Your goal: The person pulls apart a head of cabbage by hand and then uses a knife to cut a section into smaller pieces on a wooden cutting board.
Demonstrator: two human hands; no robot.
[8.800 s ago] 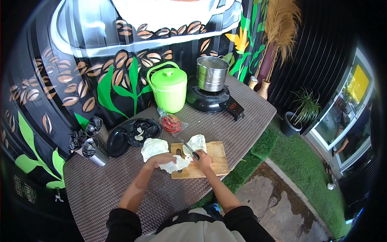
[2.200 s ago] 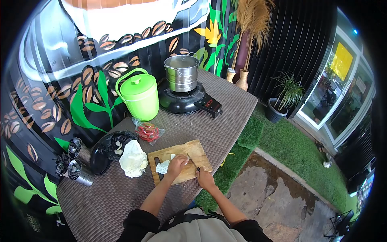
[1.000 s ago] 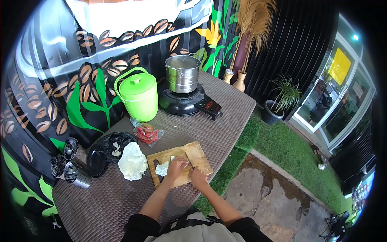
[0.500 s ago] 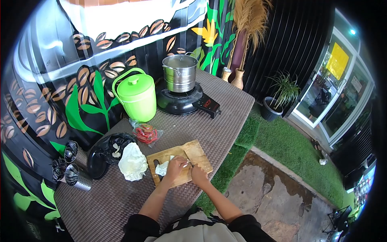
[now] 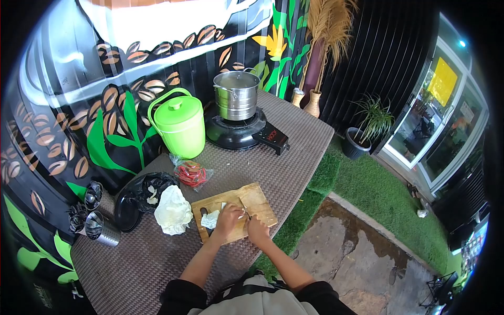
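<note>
A wooden cutting board (image 5: 255,195) lies near the table's front edge. On it, my left hand (image 5: 228,218) is closed with fingertips pressed on a small white piece (image 5: 242,214) of food. Just to the right, my right hand (image 5: 258,231) grips a knife (image 5: 248,214), its blade pointing away from me beside the left fingertips. A pale, crumpled white piece (image 5: 210,219) rests on the board left of my left hand. Left of the board sits a large pale cabbage-like leafy clump (image 5: 173,210).
Behind the board are a clear bag of red items (image 5: 192,174), a green lidded bucket (image 5: 181,126) and a steel pot (image 5: 235,97) on a black portable stove (image 5: 233,135). A black plastic bag (image 5: 157,185) and metal utensil holders (image 5: 103,231) stand at left.
My right hand and the knife have shifted very slightly beside the left fingertips. The left hand stays in place on the board, and the whole view has tilted a little.
</note>
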